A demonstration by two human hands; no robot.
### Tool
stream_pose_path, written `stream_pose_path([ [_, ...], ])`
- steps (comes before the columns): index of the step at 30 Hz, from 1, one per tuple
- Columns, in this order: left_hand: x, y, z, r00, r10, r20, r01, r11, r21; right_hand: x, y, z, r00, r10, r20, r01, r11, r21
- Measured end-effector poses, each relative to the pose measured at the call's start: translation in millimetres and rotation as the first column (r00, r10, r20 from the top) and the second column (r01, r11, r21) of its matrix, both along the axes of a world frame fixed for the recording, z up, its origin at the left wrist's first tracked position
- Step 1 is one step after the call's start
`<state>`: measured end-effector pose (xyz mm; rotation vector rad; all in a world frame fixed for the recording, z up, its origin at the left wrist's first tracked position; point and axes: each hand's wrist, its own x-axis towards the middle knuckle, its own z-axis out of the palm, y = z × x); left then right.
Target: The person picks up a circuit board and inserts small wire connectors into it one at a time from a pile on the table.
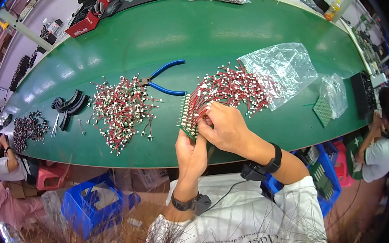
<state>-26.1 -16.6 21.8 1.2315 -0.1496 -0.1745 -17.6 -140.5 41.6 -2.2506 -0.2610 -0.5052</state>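
- We grip the green circuit board (185, 117) in our left hand (191, 157), above the surface's (188, 33) near edge.
- Our right hand (225, 126) bunches its fingers at red wires (197, 107); pinching one, we cannot tell.
- Blue-handled pliers (167, 91) lie between two connector-lead piles (124, 108).
- Blue crates (78, 208) stand below; co-workers (379, 151) flank both ends.

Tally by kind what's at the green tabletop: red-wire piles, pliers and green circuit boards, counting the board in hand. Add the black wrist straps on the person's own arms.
Red-wire piles: 2
Blue-handled pliers: 1
Green circuit boards: 2
Black wrist straps: 2
Total: 7
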Motion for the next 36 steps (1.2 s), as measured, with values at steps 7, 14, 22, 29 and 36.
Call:
stream_pose_path([
  [7,0,7,-2,1.000,0.019,-0.004,-0.018,0.995,0.096,-2,-2,6,0.997,0.060,-0.056,-0.063,0.996,-0.058],
  [14,-6,21,-6,1.000,0.023,-0.001,-0.022,0.982,0.186,2,12,0,0.987,0.161,0.024,-0.162,0.986,0.039],
  [22,14,62,-10,0.943,0.292,-0.160,-0.295,0.956,0.003,16,14,5,0.972,0.226,0.066,-0.229,0.973,0.043],
  [29,20,71,-14,0.921,0.329,-0.210,-0.364,0.918,-0.158,78,-51,-31,0.995,-0.084,-0.046,0.068,0.959,-0.275],
  [36,20,63,-10,0.929,0.275,-0.249,-0.305,0.948,-0.091,84,-49,-25,0.988,0.077,0.136,-0.040,0.966,-0.254],
])
